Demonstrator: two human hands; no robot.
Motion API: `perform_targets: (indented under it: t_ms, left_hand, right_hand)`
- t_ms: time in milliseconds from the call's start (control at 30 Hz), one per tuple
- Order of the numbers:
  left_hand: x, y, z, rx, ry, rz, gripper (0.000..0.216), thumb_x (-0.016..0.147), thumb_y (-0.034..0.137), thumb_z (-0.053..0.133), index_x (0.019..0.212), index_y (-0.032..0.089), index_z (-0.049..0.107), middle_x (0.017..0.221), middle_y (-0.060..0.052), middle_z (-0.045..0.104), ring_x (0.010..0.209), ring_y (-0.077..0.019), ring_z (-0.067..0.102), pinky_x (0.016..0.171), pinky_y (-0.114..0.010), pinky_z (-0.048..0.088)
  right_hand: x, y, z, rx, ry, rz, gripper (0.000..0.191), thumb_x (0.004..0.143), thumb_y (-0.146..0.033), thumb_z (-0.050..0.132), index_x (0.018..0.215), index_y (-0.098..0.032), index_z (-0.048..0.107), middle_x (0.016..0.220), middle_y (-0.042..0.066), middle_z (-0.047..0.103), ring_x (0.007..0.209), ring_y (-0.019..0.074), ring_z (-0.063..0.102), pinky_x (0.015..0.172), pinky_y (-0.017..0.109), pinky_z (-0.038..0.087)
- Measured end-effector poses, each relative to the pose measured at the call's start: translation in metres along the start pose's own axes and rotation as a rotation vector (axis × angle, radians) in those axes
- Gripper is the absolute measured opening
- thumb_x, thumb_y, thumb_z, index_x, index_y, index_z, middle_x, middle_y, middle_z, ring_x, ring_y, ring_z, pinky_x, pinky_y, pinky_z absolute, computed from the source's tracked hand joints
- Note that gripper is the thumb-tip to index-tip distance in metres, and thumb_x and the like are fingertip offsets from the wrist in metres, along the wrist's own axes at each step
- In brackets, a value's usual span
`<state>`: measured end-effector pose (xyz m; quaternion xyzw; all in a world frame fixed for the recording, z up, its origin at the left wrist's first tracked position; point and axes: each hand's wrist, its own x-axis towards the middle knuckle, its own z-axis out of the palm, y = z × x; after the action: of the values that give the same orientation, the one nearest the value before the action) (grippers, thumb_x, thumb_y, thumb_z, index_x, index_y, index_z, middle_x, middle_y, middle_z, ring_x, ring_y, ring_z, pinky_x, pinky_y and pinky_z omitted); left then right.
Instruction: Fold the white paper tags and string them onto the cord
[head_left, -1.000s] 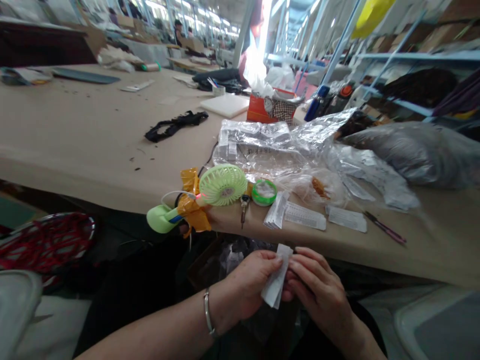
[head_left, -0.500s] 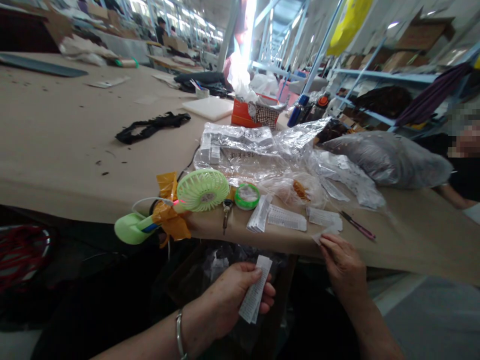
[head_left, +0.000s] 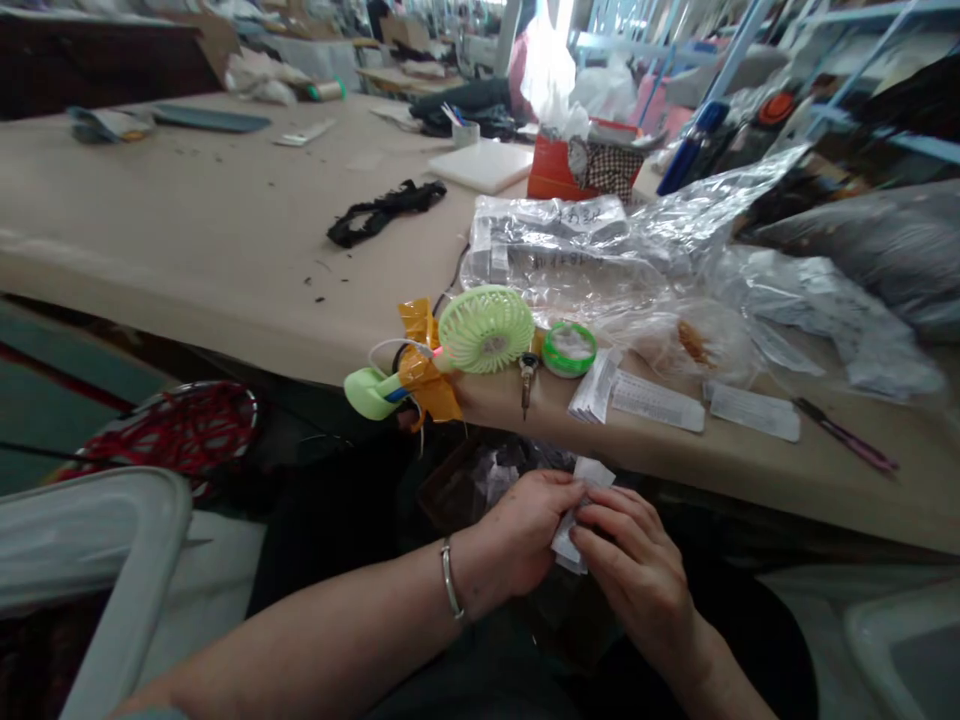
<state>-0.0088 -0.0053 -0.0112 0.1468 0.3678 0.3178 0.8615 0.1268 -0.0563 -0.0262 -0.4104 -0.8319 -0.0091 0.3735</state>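
My left hand (head_left: 525,530), with a silver bangle at the wrist, grips a small bundle of white printed labels (head_left: 571,556) below the table edge. My right hand (head_left: 634,560) meets it from the right, its fingers closed on the same labels and partly covering them. On the table just beyond lie a fanned stack of labels (head_left: 596,388), a wider printed label pile (head_left: 658,402) and another label pile (head_left: 754,412). To the right of these rests a pair of dark-tipped thread snips (head_left: 847,437) with pinkish handles.
A green fan (head_left: 486,330) is taped to the table edge, beside a pointed metal tool (head_left: 527,385) and a round green container (head_left: 568,350). Clear plastic bags (head_left: 570,260) spread behind. A black fabric scrap (head_left: 386,212) lies farther left. A white plastic chair (head_left: 142,500) stands lower left.
My right hand has left the table edge with a label and come down to my left hand, where both now hold the labels. The view has turned left and downward.
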Motion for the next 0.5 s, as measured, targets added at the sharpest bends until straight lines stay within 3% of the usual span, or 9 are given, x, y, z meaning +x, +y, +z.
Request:
perform_targets:
  t_ms: [367, 500]
  left_hand:
    - [-0.0063, 0.0025, -0.0031, -0.001, -0.070, -0.070, 0.022, 0.065, 0.024, 0.077, 0.073, 0.008, 0.065, 0.065, -0.003, 0.059, 0.053, -0.0074, 0.054, 0.048, -0.017, 0.036]
    - [-0.0064, 0.0006, -0.0047, -0.004, -0.052, -0.085, 0.021, 0.070, 0.025, 0.076, 0.072, 0.009, 0.062, 0.059, 0.001, 0.054, 0.047, -0.0051, 0.049, 0.046, -0.016, 0.034]
  right_hand:
    - [0.0016, 0.0014, -0.0011, 0.060, -0.019, -0.028, 0.017, 0.085, -0.006, 0.058, 0.088, -0.019, 0.069, 0.090, 0.005, 0.072, 0.106, 0.0210, 0.061, 0.094, 0.040, 0.049]
    - [-0.0045, 0.0007, -0.0014, 0.087, -0.042, 0.018, 0.023, 0.082, -0.007, 0.062, 0.098, -0.023, 0.069, 0.095, 0.004, 0.072, 0.111, 0.0222, 0.057, 0.092, 0.039, 0.052]
